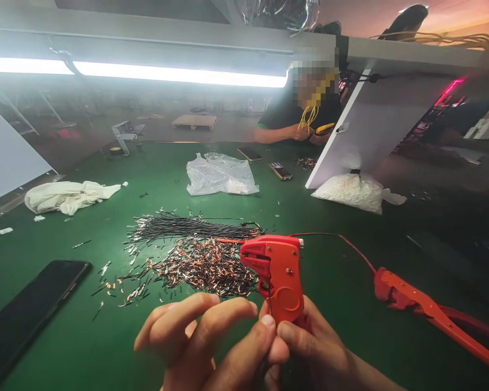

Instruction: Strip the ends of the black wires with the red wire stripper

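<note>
My right hand is closed around the lower end of a red wire stripper, which stands upright with its jaw side turned to the left. Beside it, my left hand pinches a thin black wire between thumb and finger, and its other fingers are loosely bent. The wire runs up along the tool's left side, and its far end is hard to make out. Behind the tool lie a bundle of black wires with metal tips and a pile of short wire offcuts with bare copper.
A second red wire stripper lies at the right. On the green table are a phone, white cloth, a plastic bag and a filled white bag. Across the table a person holds yellow wires.
</note>
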A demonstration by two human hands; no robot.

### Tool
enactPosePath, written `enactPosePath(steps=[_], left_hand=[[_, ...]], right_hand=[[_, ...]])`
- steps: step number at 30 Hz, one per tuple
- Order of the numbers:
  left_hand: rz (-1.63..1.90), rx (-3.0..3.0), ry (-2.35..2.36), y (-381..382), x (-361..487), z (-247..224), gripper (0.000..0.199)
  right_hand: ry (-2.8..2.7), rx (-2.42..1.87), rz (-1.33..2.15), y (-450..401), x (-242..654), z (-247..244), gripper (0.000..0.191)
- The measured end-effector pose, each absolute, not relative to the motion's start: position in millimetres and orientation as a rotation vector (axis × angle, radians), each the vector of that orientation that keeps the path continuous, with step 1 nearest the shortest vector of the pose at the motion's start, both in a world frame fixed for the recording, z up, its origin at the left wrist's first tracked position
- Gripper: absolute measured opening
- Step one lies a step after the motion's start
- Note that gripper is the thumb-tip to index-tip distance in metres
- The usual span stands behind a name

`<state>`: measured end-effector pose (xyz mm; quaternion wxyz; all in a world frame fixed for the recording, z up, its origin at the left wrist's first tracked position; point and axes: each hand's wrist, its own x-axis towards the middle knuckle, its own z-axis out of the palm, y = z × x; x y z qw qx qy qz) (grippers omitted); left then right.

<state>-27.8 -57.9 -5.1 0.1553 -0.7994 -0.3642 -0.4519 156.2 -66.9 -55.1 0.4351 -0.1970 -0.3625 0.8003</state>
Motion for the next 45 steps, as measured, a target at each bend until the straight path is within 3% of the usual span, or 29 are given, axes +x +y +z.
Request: enactPosePath(steps=[6,9,16,19,26,34,45], left_hand=[[-1.361,-2.353,-1.091,-56,-26,-8,0.028],[-1.498,-2.343,-1.178,-51,-21,-7,0.018],[-2.351,-2.128,-1.798,-34,-9,-10,0.008],[-2.737,-1.895,-1.991,-28,-13,-6,0.014],[-3.225,-1.512,-2.108,-22,-12,9,0.027],[-3.406,-1.407,-2.108,-20,-15,10,0.029],[-3.392,-1.474,-2.223,-21,-13,8,0.028]], right_hand=[[-0.707,-0.647,1.990,-76,151,-65,0.035],[-0.789,-0.703,1.956,-74,150,-63,0.040],[-0.694,-0.543,2.024,-61,153,-49,0.030],[-0.735,-0.383,2.040,-59,156,-46,0.026],[-0.915,-0.350,2.065,-66,155,-52,0.031],[-1.044,-0.381,2.098,-64,156,-50,0.031],[-1.086,-0.628,2.149,-68,158,-45,0.040]])
